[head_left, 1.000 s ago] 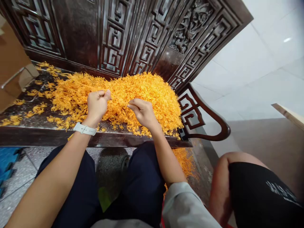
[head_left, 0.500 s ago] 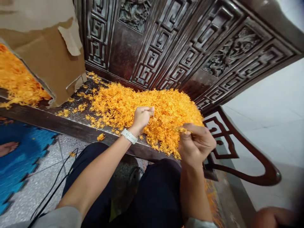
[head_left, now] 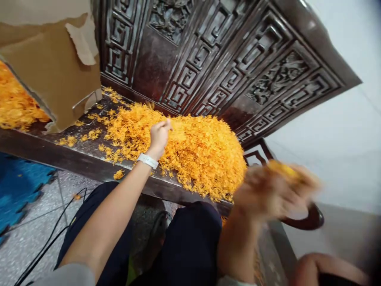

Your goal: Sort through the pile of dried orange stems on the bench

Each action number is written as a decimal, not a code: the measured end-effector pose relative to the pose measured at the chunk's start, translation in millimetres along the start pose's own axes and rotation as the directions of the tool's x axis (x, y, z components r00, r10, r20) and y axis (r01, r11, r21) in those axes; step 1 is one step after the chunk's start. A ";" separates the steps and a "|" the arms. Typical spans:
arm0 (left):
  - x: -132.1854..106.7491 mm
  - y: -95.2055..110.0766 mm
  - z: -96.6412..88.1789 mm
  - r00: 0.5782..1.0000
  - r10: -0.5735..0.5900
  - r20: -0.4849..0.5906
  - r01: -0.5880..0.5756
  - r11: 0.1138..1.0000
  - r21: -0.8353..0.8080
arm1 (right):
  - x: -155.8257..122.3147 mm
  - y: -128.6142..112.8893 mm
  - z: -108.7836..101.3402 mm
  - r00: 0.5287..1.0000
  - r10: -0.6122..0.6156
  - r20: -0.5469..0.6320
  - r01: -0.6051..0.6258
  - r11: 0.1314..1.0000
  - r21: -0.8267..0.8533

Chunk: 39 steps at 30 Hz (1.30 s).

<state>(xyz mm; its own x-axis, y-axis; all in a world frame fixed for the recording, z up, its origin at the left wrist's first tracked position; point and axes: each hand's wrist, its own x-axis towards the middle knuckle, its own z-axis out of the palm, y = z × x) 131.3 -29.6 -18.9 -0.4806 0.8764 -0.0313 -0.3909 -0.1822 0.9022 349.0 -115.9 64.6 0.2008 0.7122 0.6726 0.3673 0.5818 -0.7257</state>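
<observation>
A large heap of small orange plastic pieces with thin, spider-like legs [head_left: 205, 147] lies on the dark wooden bench seat [head_left: 98, 159]. Over the heap's front left part is my left hand [head_left: 160, 137], its fingers curled closed and a white watch [head_left: 148, 160] on the wrist. Whatever is in those fingers is hidden. My right hand [head_left: 268, 194], smeared by motion, is past the heap's right end, in front of the armrest. A blurred orange piece [head_left: 284, 170] shows between its thumb and fingers.
A torn cardboard box [head_left: 59, 75] stands on the left, with more orange pieces [head_left: 18, 99] in its opening. The carved backrest [head_left: 154, 63] rises behind the heap. A curved armrest [head_left: 312, 216] is at the right, near another person's bare limb [head_left: 327, 266]. Black cables [head_left: 56, 230] lie on the floor.
My right hand has swung right, away from the heap, with an orange piece in it. My left hand has shifted left and slightly up over the heap. The view has turned a little.
</observation>
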 end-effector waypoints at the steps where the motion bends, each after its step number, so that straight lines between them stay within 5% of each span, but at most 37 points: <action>1: -1.5 0.7 -0.9 0.998 -0.061 -0.005 0.061 0.997 -0.037 | 4.3 3.0 2.0 0.998 -0.044 -0.036 0.045 0.998 0.043; 3: -5.3 0.7 -0.4 0.992 -0.127 0.021 0.129 0.988 -0.086 | 11.9 8.7 6.0 0.993 -0.109 -0.047 0.115 0.980 0.164; 7: -12.6 -0.8 6.7 0.993 -0.071 0.089 0.077 0.995 -0.064 | 19.0 18.0 7.1 0.996 -0.088 0.011 0.079 0.938 0.338; 11: -18.2 -4.5 16.2 0.992 -0.062 0.108 0.069 0.996 -0.059 | 16.7 26.6 2.0 0.996 0.009 0.093 -0.043 0.929 0.367; 15: -22.5 -10.9 24.6 0.991 -0.065 0.118 0.071 0.996 -0.048 | 17.0 32.8 0.0 0.998 0.060 0.027 -0.065 0.916 0.396; 19: -25.8 -17.1 28.5 0.987 -0.075 0.139 0.082 0.996 -0.046 | 26.0 53.4 -0.6 1.000 0.004 -0.019 0.001 0.969 0.248; 24: -32.8 -15.2 28.5 0.976 -0.116 0.185 0.136 0.986 -0.098 | 35.6 101.2 3.8 0.971 0.124 0.205 -0.101 0.988 -0.120; 28: -39.7 -13.1 30.6 0.951 -0.203 0.232 0.252 0.945 -0.207 | 25.4 104.8 19.8 0.869 0.356 0.344 -0.370 0.929 -0.025; 32: -42.3 -19.6 34.6 0.935 -0.241 0.261 0.313 0.907 -0.281 | 11.3 83.0 39.6 0.647 0.436 0.625 -0.690 0.683 0.238; 34: -42.0 -22.6 35.7 0.937 -0.241 0.254 0.307 0.914 -0.266 | 7.2 76.4 46.8 0.601 0.427 0.676 -0.751 0.590 0.296; 39: -40.2 -19.6 32.5 0.940 -0.154 0.303 0.176 0.983 -0.047 | 4.7 76.3 52.9 0.514 0.465 0.721 -0.816 0.522 0.246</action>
<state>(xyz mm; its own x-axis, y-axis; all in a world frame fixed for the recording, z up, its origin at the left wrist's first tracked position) 183.7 -46.9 -21.4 -0.1539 0.9873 -0.0380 -0.5059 -0.0457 0.8614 329.9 -47.4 4.7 -0.3804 0.9199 -0.0958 -0.1951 -0.1811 -0.9639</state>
